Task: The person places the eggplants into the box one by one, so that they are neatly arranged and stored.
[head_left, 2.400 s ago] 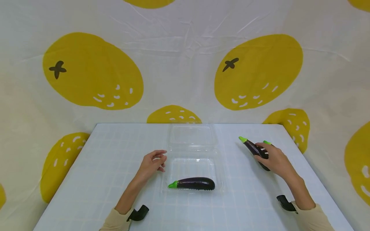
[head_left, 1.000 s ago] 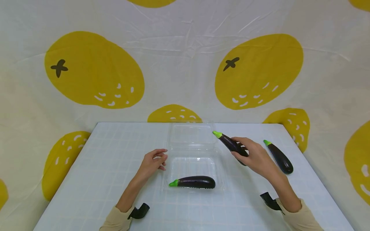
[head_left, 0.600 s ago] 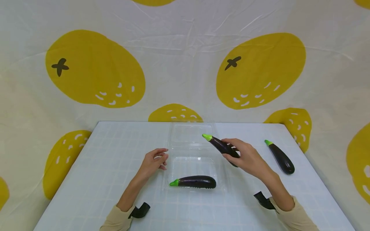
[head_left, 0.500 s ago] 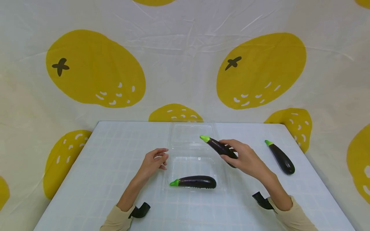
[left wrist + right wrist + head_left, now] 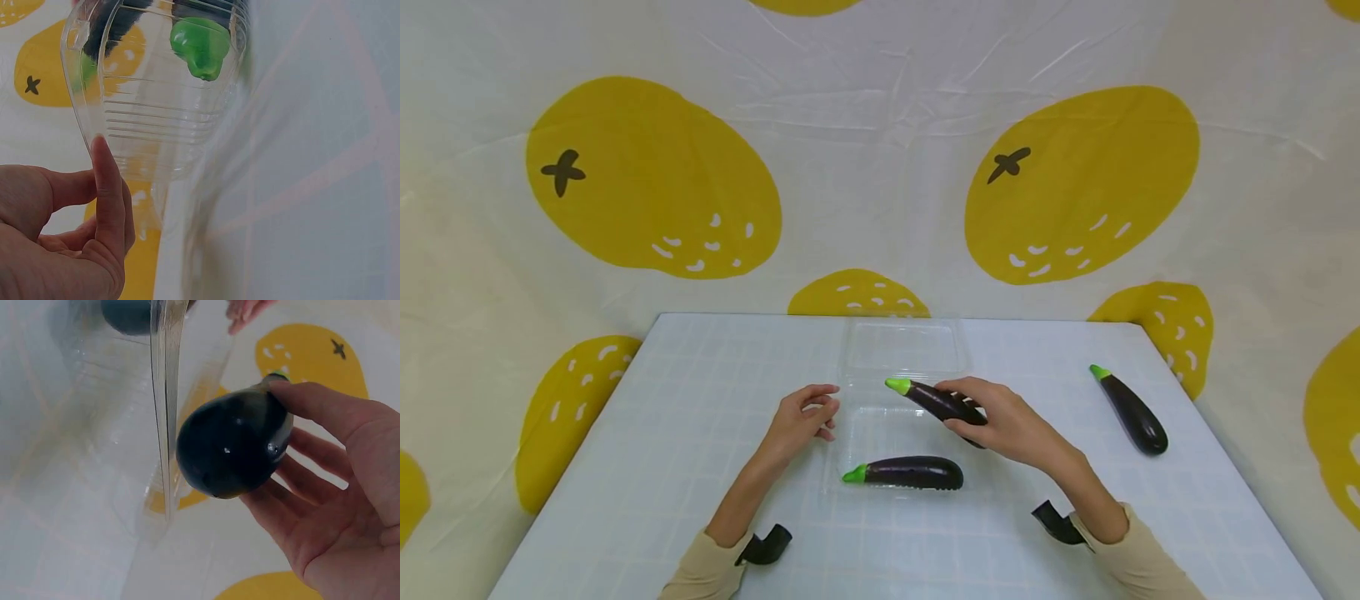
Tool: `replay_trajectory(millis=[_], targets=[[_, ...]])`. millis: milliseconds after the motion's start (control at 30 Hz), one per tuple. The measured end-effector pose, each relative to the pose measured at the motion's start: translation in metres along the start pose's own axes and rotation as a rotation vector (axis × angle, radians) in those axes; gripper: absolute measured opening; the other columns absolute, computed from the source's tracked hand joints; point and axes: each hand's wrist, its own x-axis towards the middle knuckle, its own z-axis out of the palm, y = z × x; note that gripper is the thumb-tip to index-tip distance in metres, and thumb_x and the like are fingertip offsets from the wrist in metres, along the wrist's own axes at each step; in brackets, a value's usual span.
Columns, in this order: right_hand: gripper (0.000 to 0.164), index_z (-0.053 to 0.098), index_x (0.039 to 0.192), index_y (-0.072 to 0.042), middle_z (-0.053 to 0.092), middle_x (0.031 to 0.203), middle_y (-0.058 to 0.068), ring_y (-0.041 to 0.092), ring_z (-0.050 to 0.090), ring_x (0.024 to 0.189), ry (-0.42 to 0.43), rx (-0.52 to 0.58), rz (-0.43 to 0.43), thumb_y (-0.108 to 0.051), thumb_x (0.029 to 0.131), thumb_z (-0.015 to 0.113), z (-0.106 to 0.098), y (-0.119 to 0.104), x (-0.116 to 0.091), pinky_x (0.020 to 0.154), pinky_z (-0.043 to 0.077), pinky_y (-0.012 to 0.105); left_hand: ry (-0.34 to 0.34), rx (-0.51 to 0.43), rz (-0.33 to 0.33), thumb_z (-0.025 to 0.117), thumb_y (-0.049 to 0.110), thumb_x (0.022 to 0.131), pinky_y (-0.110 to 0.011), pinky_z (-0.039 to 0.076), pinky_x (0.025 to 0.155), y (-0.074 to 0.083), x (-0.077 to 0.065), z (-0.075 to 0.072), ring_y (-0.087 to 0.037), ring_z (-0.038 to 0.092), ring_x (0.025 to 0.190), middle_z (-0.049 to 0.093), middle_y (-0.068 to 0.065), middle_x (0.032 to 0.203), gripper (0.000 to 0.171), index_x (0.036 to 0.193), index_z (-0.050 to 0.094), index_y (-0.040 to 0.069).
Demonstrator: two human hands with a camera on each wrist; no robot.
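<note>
A dark purple eggplant with a bright green cap (image 5: 925, 398) hangs tilted above the clear plastic clamshell box (image 5: 867, 435). My right hand (image 5: 1006, 423) grips it between thumb and fingers, its cap pointing left. In the right wrist view, the rounded end of the held eggplant (image 5: 225, 447) is close to the box's wall. A second eggplant (image 5: 913, 472) lies crosswise inside the box along its near side. At the box's left side is my left hand (image 5: 801, 421), fingers loosely bent and holding nothing. One fingertip (image 5: 100, 145) appears to touch the box's rim in the left wrist view.
The box's lid (image 5: 904, 347) lies folded back toward the table's far edge. A third eggplant (image 5: 1135, 414) rests on the right of the white table (image 5: 700, 433). Behind stands a cloth (image 5: 872, 192) printed with yellow fruit. Black wrist mounts (image 5: 765, 546) project from both sleeves.
My right hand has lifted an eggplant from the right side of the table and carried it left, over the box. My left hand has stayed beside the box.
</note>
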Motion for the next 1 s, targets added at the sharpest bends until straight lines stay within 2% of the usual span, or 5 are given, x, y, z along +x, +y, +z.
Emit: replay_trajectory(millis=[300,467,667,1000], targets=[[0.046,0.061,0.140,-0.011,0.067,0.129,0.003,0.014,0.062,0.100,-0.081,0.009,-0.038,-0.015,0.096,0.075,0.016,-0.002,0.008,0.084,0.056,0.033,0.008,0.006,-0.002,0.068,0.008,0.100,-0.025,0.060,0.064,-0.002,0.001,-0.001,-0.026,0.064,0.076,0.062,-0.015,0.104,0.036,0.132,0.061,-0.006],[0.046,0.061,0.139,-0.010,0.066,0.132,0.001,0.015,0.062,0.111,-0.121,-0.009,-0.056,-0.016,0.096,0.075,0.026,-0.002,0.011,0.096,0.054,0.040,0.011,0.004,0.009,0.068,0.006,0.100,-0.025,0.060,0.062,-0.002,0.000,-0.001,-0.021,0.063,0.074,0.061,-0.015,0.103,0.035,0.132,0.060,-0.008],[0.044,0.060,0.139,-0.007,0.066,0.131,0.002,0.014,0.061,0.110,-0.169,0.003,-0.073,-0.015,0.098,0.073,0.034,0.001,0.011,0.097,0.054,0.039,0.016,0.002,0.007,0.068,0.007,0.100,-0.026,0.060,0.062,0.000,0.001,0.001,-0.021,0.063,0.074,0.062,-0.015,0.104,0.036,0.132,0.061,-0.007],[0.035,0.063,0.135,-0.005,0.067,0.130,0.004,0.019,0.063,0.118,-0.244,0.009,-0.093,-0.014,0.101,0.067,0.044,0.008,0.015,0.101,0.053,0.040,-0.001,-0.013,0.026,0.067,0.006,0.100,-0.025,0.060,0.062,0.001,-0.001,0.000,-0.022,0.064,0.074,0.061,-0.017,0.104,0.037,0.132,0.059,-0.010]])
